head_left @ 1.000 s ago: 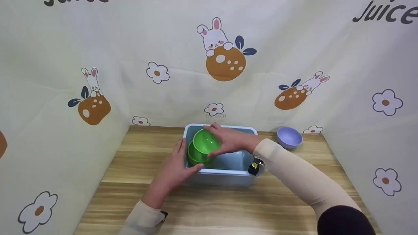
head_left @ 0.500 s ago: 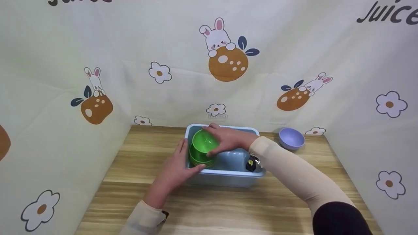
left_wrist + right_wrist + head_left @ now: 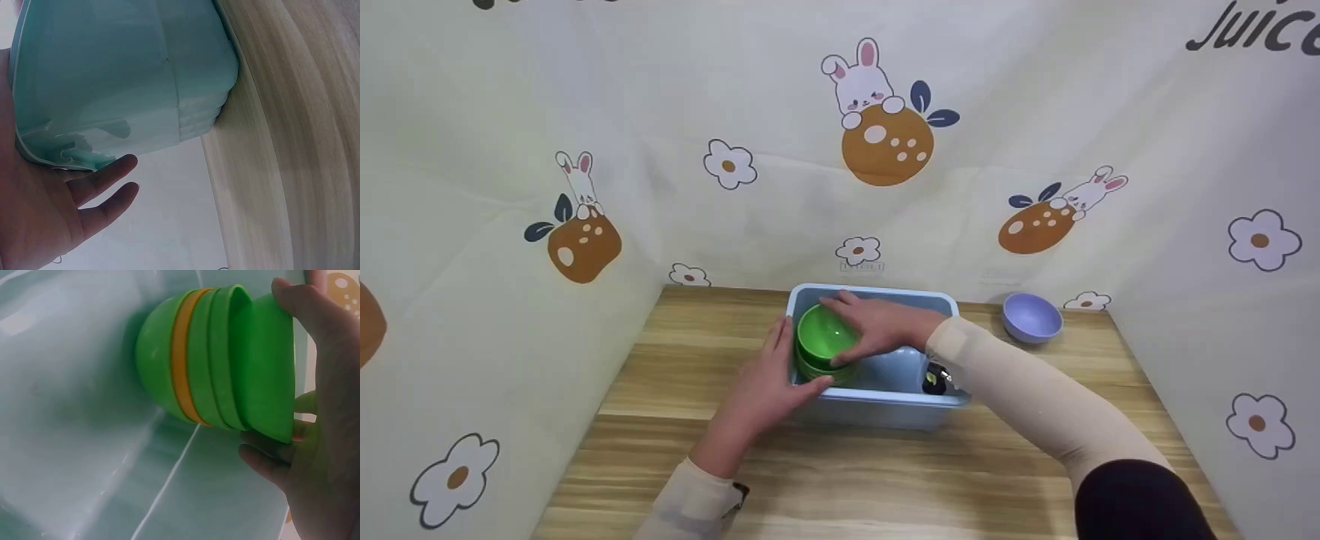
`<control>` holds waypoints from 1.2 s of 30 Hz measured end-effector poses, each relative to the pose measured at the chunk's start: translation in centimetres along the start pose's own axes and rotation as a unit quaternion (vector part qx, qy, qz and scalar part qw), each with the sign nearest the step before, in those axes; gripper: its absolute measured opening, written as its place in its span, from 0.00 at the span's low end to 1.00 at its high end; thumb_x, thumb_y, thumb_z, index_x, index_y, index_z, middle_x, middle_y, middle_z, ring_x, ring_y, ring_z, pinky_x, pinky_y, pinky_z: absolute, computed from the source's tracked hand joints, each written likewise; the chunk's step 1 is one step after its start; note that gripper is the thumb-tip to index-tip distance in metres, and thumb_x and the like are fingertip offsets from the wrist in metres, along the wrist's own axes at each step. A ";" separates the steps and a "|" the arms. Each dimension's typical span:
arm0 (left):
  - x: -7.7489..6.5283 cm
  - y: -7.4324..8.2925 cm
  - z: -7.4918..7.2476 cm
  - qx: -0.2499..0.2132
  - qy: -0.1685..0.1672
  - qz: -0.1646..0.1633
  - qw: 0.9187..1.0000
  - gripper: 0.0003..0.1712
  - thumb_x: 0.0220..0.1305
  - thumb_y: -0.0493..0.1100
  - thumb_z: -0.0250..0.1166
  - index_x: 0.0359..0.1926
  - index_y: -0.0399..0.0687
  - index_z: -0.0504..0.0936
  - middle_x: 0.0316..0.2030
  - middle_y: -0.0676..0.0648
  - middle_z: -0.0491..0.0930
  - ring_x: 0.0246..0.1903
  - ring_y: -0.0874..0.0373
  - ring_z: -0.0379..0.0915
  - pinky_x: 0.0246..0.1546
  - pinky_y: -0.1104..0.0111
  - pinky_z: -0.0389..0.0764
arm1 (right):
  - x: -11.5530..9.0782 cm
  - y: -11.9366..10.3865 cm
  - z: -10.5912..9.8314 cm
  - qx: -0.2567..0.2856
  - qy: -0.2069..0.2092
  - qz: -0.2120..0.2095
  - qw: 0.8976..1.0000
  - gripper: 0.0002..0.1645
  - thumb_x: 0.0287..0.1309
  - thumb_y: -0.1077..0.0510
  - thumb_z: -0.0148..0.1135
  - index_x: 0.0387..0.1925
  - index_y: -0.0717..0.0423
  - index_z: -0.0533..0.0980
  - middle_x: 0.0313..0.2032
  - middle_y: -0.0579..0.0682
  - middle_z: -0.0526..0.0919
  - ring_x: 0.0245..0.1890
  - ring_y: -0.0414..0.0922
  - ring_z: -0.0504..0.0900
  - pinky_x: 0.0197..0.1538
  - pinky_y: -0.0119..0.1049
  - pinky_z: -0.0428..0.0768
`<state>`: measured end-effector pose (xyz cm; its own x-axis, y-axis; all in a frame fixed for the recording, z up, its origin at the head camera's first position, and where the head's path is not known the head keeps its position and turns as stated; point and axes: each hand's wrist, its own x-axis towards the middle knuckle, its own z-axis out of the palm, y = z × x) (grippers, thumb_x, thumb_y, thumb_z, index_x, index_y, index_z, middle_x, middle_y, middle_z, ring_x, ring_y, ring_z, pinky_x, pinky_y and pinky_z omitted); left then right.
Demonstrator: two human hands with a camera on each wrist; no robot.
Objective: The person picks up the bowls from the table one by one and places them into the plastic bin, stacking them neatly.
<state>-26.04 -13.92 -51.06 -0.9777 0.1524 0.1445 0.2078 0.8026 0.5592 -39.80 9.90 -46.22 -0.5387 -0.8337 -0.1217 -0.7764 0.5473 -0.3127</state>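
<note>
In the head view, a light blue plastic bin stands on the wooden table. My right hand pinches a green bowl by its rim, thumb on one side and fingers on the other. This bowl sits slightly tilted in the mouth of a bowl stack at the bin's left end. An orange bowl shows between green ones in the right wrist view. My left hand rests at the bin's front left corner, thumb over the front rim. In the left wrist view its fingers extend fairly straight along the bin's side.
A purple bowl stands on the table right of the bin, near the back. Patterned cloth walls enclose the back and both sides. A dark wrist device on my right arm overlaps the bin's right end.
My right hand has lowered the green bowl and shifted it a little left, deeper into the stack. The left hand keeps its place at the bin's corner.
</note>
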 end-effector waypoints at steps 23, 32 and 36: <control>0.1 0.3 0.1 -0.007 -0.001 -0.008 1.000 0.72 0.64 0.80 0.70 0.90 0.44 0.49 0.89 0.40 0.47 0.75 0.31 0.69 0.71 0.38 0.76 | 0.4 0.6 2.0 0.001 -0.012 0.000 1.000 0.70 0.61 0.24 0.73 0.90 0.48 0.52 0.69 0.53 0.67 0.59 0.47 0.80 0.67 0.41 0.82; 0.1 0.2 0.1 0.000 0.003 -0.008 1.000 0.72 0.64 0.80 0.70 0.90 0.42 0.50 0.89 0.39 0.48 0.75 0.32 0.69 0.71 0.39 0.77 | 0.4 0.5 2.1 0.013 -0.021 0.018 1.000 0.72 0.59 0.19 0.71 0.91 0.43 0.48 0.77 0.56 0.63 0.64 0.49 0.78 0.71 0.45 0.80; 0.1 0.2 0.1 0.002 0.002 -0.009 1.000 0.72 0.64 0.80 0.70 0.90 0.43 0.49 0.89 0.39 0.47 0.76 0.31 0.68 0.71 0.38 0.76 | 0.3 0.3 1.8 0.010 -0.021 0.015 1.000 0.72 0.58 0.19 0.71 0.91 0.44 0.49 0.73 0.54 0.65 0.62 0.47 0.78 0.68 0.44 0.82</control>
<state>-26.14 -13.68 -50.99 -0.9811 0.1351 0.1384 0.1900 0.8071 0.5590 -39.60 9.64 -48.06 -0.5468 -0.8199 -0.1697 -0.7537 0.5703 -0.3267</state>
